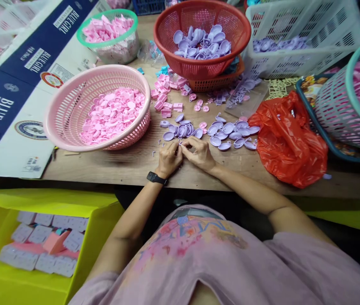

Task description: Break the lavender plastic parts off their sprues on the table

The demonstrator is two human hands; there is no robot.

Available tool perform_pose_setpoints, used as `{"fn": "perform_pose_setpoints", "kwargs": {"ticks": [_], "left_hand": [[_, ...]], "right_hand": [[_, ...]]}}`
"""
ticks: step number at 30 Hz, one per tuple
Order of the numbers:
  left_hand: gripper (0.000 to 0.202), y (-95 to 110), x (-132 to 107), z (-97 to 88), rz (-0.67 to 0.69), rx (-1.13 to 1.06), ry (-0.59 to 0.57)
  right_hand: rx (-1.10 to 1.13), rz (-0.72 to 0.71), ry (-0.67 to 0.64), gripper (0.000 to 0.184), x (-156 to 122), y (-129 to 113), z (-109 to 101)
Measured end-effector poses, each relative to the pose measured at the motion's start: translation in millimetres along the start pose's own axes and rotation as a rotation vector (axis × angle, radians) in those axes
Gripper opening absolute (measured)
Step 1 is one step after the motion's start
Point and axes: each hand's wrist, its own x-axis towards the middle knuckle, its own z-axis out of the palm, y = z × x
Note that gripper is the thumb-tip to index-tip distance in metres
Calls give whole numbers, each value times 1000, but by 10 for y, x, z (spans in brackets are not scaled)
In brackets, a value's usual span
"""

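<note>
Near the table's front edge my left hand [169, 159] and my right hand [199, 153] meet, fingertips pinched together. Between them is a tiny purple plastic piece [180, 143], mostly hidden by the fingers, so its kind is unclear. Just beyond the hands lies a cluster of oval purple plastic pieces [182, 129]. To the right spreads a looser group of purple oval pieces with small hooked ends [229, 132]. Left of my left hand, a few tiny purple bits [153, 153] are scattered on the wood. A black watch [156, 178] is on my left wrist.
A pink basket [55, 106] of pink pieces stands left, a red colander [167, 46] of purple pieces behind. Small pink blocks [166, 108] lie between. On the right are a red plastic bag [291, 144] and a teal-rimmed basket [332, 97]. A yellow box [97, 207] sits below left.
</note>
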Motion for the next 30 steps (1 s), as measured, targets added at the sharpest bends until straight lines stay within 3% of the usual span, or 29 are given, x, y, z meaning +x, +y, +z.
{"fn": "perform_pose_setpoints", "kwargs": {"ticks": [7, 13, 17, 20, 24, 27, 30], "left_hand": [[18, 80, 73, -71, 16, -141, -46], [22, -96, 95, -31, -228, 9, 96], [31, -214, 78, 44, -340, 46, 63], [23, -224, 71, 63, -367, 37, 73], [15, -172, 82, 12, -388, 31, 77], [19, -155, 90, -32, -407, 44, 80], [8, -182, 93, -43, -410, 53, 101]], "right_hand": [[-178, -10, 41, 9, 139, 44, -163], [-395, 118, 144, 9, 274, 211, -600], [-557, 194, 175, 12, 236, 466, -885], [-638, 221, 190, 11, 197, 552, -978], [-601, 119, 117, 13, 212, 418, -855], [-448, -35, -122, 17, 214, 270, -593], [-387, -133, -307, 23, 171, 196, -303]]}}
